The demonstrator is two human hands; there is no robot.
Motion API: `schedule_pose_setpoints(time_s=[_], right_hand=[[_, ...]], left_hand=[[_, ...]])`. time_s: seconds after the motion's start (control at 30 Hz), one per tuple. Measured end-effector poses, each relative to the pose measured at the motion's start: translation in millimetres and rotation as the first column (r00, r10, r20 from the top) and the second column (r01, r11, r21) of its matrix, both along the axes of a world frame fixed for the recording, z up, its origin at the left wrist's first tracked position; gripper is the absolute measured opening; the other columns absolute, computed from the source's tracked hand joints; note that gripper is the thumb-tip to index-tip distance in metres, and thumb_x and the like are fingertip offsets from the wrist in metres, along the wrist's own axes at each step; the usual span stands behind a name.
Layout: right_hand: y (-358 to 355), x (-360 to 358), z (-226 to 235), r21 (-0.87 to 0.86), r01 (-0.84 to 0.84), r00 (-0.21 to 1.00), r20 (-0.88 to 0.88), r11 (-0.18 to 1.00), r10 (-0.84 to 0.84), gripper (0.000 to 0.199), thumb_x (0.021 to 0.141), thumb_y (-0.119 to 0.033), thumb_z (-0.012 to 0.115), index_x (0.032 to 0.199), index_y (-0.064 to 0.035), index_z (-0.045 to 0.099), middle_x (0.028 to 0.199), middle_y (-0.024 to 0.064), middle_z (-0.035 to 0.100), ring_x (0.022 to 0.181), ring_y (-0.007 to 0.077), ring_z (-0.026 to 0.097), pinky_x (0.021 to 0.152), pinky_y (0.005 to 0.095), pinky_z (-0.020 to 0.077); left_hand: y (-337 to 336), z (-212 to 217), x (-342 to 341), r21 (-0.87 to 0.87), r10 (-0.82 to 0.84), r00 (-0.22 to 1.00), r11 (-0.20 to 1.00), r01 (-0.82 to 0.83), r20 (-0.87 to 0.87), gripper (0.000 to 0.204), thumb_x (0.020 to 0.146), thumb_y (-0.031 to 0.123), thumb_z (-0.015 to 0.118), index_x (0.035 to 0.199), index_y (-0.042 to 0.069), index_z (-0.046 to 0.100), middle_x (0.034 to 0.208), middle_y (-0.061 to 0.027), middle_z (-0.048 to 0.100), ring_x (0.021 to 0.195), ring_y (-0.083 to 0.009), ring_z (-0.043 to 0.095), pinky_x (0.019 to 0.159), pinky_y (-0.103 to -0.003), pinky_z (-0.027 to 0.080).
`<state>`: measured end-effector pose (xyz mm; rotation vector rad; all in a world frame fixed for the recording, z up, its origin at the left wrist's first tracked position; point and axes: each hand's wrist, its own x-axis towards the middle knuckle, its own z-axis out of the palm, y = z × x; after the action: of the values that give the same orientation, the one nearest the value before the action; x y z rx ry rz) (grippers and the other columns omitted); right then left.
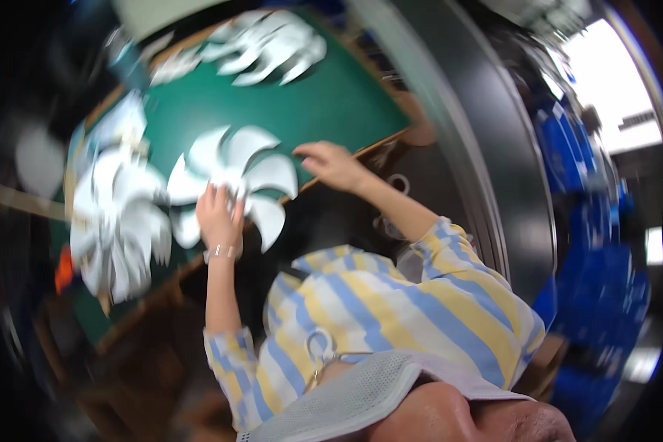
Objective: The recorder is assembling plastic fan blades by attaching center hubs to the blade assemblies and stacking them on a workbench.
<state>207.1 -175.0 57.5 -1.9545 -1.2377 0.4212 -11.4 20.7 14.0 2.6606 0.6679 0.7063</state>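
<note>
The left hand (219, 217) rests at the hub of the white fan impeller (271, 174), left of the frame's centre, seemingly steadying it; whether those fingers grip, one cannot tell. The right hand (333, 165), fingers loosely parted, holds nothing.

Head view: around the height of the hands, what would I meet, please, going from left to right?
Pile of white bladed wheels → white bladed wheel under the left hand → right hand → dark panel → blue objects.
</note>
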Motion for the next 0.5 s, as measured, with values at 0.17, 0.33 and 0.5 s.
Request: schedule_pose_setpoints(time_s=[0.17,0.33,0.5], right_hand=[[13,-10,-1,0.031,-0.037,0.999,-0.03,0.999,0.038,0.032,0.092,-0.015,0.06,0.124,-0.0075,0.063,0.106,0.0139,0.066,0.095,0.0276,0.064,0.086,0.0344,0.0495],[15,-12,-7,0.003,-0.12,0.99,0.072,0.993,0.12,0.032,0.093,-0.011,0.061,0.124,-0.0082,0.064,0.1,0.01,0.063,0.092,0.0227,0.061,0.084,0.0309,0.0468],[23,-34,-12,-0.045,-0.167,0.986,0.022,0.985,0.168,0.03,0.093,-0.011,0.061,0.122,-0.0079,0.065,0.099,0.0109,0.062,0.091,0.0245,0.061,0.083,0.0317,0.0477]], left_hand=[[-4,-22,11,0.03,0.214,0.968,0.977,-0.212,-0.129,0.078,0.075,0.046,0.074,0.135,0.002,0.05,0.137,-0.0242,0.049,0.124,-0.0394,0.048,0.105,-0.048,0.037],[-1,-5,-12,-0.133,-0.061,0.982,0.99,0.037,-0.179,0.073,0.067,0.025,0.072,0.135,0.01,0.051,0.143,-0.0174,0.046,0.132,-0.0369,0.041,0.114,-0.051,0.027],[-8,-3,-20,-0.091,0.014,0.994,0.996,-0.024,-0.109,0.074,0.069,0.031,0.071,0.137,0.01,0.05,0.143,-0.0218,0.043,0.136,-0.0381,0.035,0.116,-0.053,0.02]])
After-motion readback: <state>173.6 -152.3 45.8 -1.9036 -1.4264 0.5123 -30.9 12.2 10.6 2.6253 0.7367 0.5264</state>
